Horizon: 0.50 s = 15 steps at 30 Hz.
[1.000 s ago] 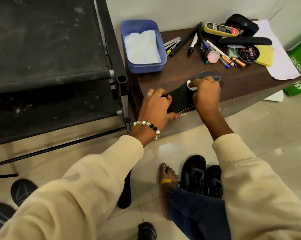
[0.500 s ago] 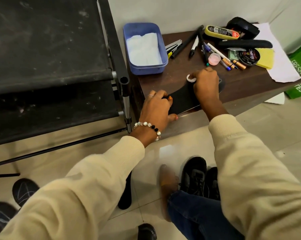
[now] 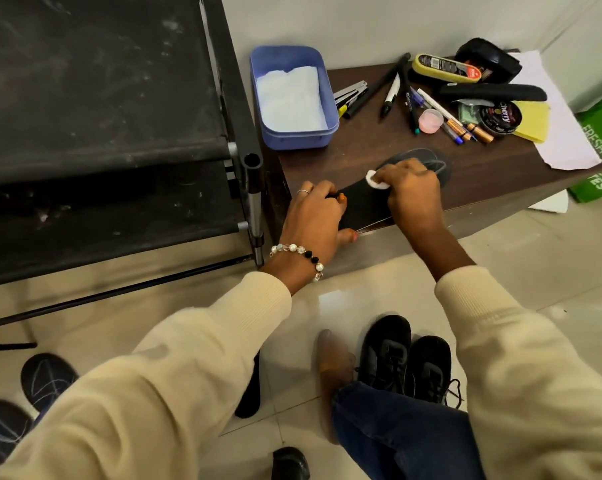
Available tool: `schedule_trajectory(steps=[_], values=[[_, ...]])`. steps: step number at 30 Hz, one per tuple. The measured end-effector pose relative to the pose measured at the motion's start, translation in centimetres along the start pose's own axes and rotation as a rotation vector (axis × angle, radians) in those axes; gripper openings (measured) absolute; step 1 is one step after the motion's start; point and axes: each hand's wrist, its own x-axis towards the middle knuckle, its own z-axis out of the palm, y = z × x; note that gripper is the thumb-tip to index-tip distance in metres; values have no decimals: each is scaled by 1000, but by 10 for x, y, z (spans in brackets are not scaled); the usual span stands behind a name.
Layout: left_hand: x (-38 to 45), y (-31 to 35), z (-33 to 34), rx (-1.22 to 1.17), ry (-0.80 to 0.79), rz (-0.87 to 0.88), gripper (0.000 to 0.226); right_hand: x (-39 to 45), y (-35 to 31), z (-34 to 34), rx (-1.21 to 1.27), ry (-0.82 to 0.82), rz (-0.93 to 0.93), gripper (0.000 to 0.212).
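A black shoe insole (image 3: 365,206) lies flat near the front edge of the dark wooden table (image 3: 500,174), its heel end overhanging the edge. My left hand (image 3: 313,220) grips the insole's near end, thumb under the edge. My right hand (image 3: 412,192) pinches a small white cotton pad (image 3: 374,179) and presses it on the insole's middle. The insole's toe end shows chalk-like lines past my knuckles.
A blue tub (image 3: 292,98) with white tissue stands at the table's back left. Pens, markers, a polish tin (image 3: 500,117), a yellow sponge and brushes clutter the back right. A black rack (image 3: 102,133) is at left. Black shoes (image 3: 407,358) and more insoles (image 3: 46,379) lie on the floor.
My right hand has slid the cotton pad back and forth along the insole, now slightly nearer the middle. My left hand has kept its grip on the near end.
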Motion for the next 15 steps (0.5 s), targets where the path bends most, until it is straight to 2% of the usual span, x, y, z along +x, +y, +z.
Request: schedule_trajectory(steps=[5, 9, 12, 15], values=[[0, 0, 1, 6, 15, 5, 56, 32, 26, -6, -102, -59, 149, 37], [0, 2, 1, -5, 15, -2, 55, 30, 13, -8, -98, -57, 227, 32], [0, 3, 1, -23, 14, -19, 53, 7, -3, -10, -67, -42, 175, 37], [0, 4, 0, -23, 8, -28, 53, -18, -8, -5, -2, 32, 26, 37]])
